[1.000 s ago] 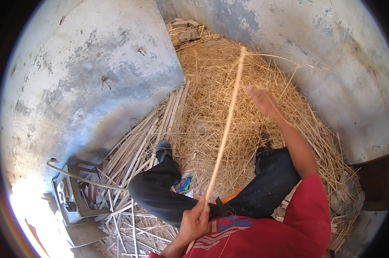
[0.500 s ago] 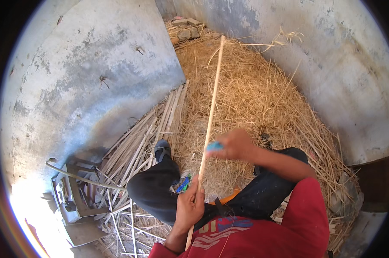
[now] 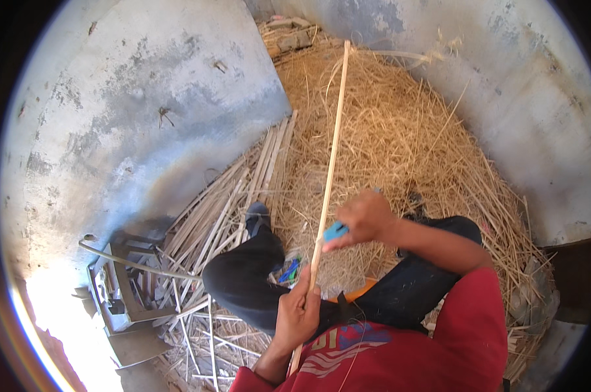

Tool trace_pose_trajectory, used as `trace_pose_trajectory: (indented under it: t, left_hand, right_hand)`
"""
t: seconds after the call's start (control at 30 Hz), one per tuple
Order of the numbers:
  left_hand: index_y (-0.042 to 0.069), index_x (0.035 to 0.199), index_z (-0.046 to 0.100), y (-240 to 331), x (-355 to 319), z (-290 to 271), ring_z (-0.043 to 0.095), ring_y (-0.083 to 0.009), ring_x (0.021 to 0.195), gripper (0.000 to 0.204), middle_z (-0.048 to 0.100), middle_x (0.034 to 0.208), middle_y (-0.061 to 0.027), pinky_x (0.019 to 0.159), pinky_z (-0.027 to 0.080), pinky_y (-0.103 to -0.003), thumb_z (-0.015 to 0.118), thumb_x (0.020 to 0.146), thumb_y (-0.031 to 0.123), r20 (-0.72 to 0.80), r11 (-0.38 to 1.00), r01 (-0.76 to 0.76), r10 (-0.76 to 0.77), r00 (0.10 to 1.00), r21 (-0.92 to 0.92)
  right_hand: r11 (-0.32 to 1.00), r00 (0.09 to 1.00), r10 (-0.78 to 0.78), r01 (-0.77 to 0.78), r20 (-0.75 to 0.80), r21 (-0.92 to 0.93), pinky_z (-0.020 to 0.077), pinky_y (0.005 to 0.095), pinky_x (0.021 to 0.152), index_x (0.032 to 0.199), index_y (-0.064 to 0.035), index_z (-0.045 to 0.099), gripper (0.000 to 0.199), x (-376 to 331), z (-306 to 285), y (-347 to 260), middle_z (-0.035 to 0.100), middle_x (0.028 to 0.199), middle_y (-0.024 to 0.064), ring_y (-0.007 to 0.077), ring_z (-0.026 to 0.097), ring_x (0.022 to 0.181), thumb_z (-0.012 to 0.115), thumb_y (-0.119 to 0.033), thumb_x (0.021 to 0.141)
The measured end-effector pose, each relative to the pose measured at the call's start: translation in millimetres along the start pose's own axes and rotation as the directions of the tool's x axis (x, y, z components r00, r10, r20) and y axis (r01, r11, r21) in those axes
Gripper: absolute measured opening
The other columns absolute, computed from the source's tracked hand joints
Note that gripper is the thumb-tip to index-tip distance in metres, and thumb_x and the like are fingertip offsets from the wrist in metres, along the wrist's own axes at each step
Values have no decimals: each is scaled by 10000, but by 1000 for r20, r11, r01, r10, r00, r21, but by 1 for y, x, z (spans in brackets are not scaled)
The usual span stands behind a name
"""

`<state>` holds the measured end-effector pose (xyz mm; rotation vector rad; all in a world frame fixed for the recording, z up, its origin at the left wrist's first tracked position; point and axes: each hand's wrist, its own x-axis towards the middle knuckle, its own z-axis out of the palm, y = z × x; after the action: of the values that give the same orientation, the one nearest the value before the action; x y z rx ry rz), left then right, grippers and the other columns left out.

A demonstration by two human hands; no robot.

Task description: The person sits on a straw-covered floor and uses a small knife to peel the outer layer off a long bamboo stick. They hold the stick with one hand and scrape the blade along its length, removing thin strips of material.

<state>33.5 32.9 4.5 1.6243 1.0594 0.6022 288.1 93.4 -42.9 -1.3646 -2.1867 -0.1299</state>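
A long pale bamboo strip (image 3: 335,150) runs from my lap up across the middle of the view, with thin curled shavings hanging at its far end. My left hand (image 3: 297,315) is closed round its lower part, just above my red shirt. In my closed right hand (image 3: 367,215) is a blue tool (image 3: 335,231), its near end right beside the strip a little above my left hand. The fingers hide most of the tool, so its blade or edge cannot be made out.
A heap of straw-like shavings (image 3: 393,130) covers the floor ahead. Split strips (image 3: 233,189) lie in a pile at the left, near a worn wooden frame (image 3: 122,287). Stained walls (image 3: 145,85) rise on both sides. My bent legs (image 3: 243,281) spread below the strip.
My right hand and the blue tool have shifted slightly down and to the right along the strip. The whole view has shifted a little; my left hand keeps its hold.
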Motion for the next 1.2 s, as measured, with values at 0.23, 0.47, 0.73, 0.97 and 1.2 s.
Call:
trace_pose_trajectory:
  t: [0.23,0.47,0.73,0.97,1.2]
  left_hand:
    - [-122,1337,414,3,-5,1,390,-6,613,438,485,698,46,497,319,-186,505,952,66,58,999,49,-49,997,8]
    - [-127,1326,425,9,-8,-1,415,-13,638,430,527,728,12,524,350,-180,515,949,60,12,998,24,-24,1000,-60]
    - [-127,1327,422,9,-21,4,443,-25,643,437,521,694,9,528,383,-200,520,937,46,2,995,-77,77,997,-60]
    - [-105,1324,438,22,-11,-6,427,-26,572,429,449,569,-27,490,371,-210,517,928,41,15,996,-1,0,1000,90]
    - [-107,1316,449,17,-27,-2,422,-26,528,434,443,554,-24,457,355,-216,536,921,49,32,997,3,-6,999,78]
  right_hand:
    - [881,867,473,-468,157,-70,380,352,377,567,-113,578,674,1,7,73,484,448,59,218,480,366,488,-736,809]
    - [992,995,59,-50,-76,119,370,336,354,525,-134,493,725,-3,9,8,447,429,9,175,452,349,447,-820,754]
    - [917,917,397,-398,-39,-34,363,286,343,642,-159,658,665,10,4,75,464,432,-24,122,432,353,410,-740,848]
    - [998,996,62,-62,-71,-1,348,330,368,495,-129,477,730,11,-2,26,440,439,0,183,456,360,535,-833,675]
    - [864,870,487,-493,-79,-103,358,327,365,536,-121,503,723,17,-8,89,407,422,13,177,440,361,467,-806,762]
